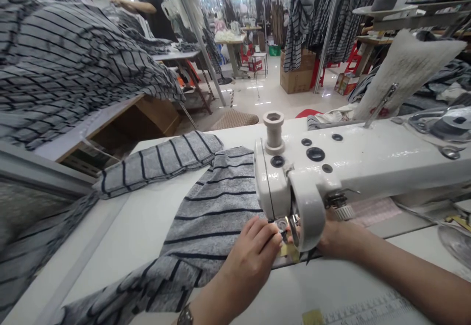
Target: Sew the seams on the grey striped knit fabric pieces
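Observation:
Grey fabric with dark stripes (217,207) lies on the white table, its right edge running under the head of a white sewing machine (368,153). Just left of the needle area, my left hand (253,249) has its fingers curled together at the fabric's edge; what the fingertips pinch is too small to make out. Behind the machine's rounded guard, my right hand (327,236) reaches in from the right, with most of its fingers hidden. A dark pointed tip shows below the guard beside that hand.
A folded striped piece (158,165) rests at the table's back left. Beyond it is a large striped fabric pile (73,65). A person (150,8) stands at the back left. A printed ruler (368,310) lies along the front right.

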`<action>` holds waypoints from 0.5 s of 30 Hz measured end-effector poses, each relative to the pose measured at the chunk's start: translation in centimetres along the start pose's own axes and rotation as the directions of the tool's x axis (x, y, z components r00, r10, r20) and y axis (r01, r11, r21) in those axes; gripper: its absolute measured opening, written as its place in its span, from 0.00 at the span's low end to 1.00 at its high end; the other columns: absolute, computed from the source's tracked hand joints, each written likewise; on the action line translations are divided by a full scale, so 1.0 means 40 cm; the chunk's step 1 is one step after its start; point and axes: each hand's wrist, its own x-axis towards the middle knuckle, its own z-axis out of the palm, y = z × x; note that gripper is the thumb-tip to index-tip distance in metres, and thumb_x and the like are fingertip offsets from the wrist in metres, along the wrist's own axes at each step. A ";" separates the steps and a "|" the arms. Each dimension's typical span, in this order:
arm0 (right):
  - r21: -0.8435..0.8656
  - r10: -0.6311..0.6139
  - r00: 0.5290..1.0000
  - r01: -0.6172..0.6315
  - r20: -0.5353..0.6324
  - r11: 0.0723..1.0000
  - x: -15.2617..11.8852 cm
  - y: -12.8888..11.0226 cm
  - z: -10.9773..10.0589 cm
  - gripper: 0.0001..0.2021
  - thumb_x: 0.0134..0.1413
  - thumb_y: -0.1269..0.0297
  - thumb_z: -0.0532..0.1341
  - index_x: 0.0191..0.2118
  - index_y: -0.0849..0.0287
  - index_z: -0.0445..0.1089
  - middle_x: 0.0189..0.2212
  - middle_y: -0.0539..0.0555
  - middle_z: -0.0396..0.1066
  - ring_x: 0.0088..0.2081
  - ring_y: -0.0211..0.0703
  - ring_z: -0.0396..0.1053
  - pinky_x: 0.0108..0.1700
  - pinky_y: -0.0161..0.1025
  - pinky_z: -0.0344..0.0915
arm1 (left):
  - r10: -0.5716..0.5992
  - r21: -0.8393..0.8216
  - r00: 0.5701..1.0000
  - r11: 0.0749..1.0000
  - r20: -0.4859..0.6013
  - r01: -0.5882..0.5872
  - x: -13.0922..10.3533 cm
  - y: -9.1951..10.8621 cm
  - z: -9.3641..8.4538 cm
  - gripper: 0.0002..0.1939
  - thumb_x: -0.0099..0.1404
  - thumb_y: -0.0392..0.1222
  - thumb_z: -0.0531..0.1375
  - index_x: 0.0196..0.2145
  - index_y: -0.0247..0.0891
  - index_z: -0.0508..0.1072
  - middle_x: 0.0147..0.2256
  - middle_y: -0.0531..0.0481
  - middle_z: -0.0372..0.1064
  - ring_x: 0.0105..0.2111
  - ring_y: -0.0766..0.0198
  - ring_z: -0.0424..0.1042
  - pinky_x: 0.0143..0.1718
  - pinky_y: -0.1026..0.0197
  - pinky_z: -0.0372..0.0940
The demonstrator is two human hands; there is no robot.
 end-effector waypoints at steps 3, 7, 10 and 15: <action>0.012 0.000 1.000 0.000 0.008 1.000 0.002 0.009 0.006 0.15 0.63 0.73 0.55 0.51 0.55 0.72 0.40 0.55 0.76 0.40 0.43 0.72 0.44 0.38 0.67 | -0.002 0.012 0.999 1.000 -0.034 0.003 0.005 -0.004 0.003 0.12 0.71 0.30 0.48 0.38 0.36 0.71 0.35 0.47 0.72 0.34 0.62 0.69 0.43 0.55 0.68; 0.003 0.005 1.000 -0.005 0.014 1.000 0.008 0.018 0.029 0.13 0.62 0.73 0.54 0.46 0.56 0.73 0.37 0.53 0.76 0.38 0.42 0.71 0.43 0.37 0.66 | 0.012 0.045 1.000 0.999 -0.023 -0.011 0.000 -0.019 0.014 0.12 0.71 0.30 0.49 0.39 0.36 0.72 0.35 0.46 0.72 0.36 0.59 0.71 0.41 0.53 0.69; -0.040 0.047 0.999 -0.046 0.013 0.998 0.014 0.018 0.048 0.09 0.60 0.72 0.56 0.40 0.57 0.74 0.34 0.53 0.76 0.35 0.42 0.71 0.41 0.37 0.66 | 0.017 0.071 1.000 0.997 0.018 -0.019 -0.002 -0.031 0.018 0.13 0.70 0.30 0.48 0.40 0.36 0.72 0.35 0.45 0.72 0.37 0.58 0.72 0.43 0.52 0.70; -0.095 0.092 0.996 -0.090 0.019 0.991 0.012 0.013 0.058 0.04 0.56 0.71 0.61 0.33 0.57 0.74 0.32 0.53 0.76 0.33 0.42 0.70 0.38 0.37 0.65 | 0.031 0.061 1.000 0.998 -0.003 -0.031 0.002 -0.035 0.017 0.12 0.73 0.34 0.48 0.40 0.36 0.72 0.35 0.45 0.72 0.37 0.58 0.72 0.44 0.51 0.70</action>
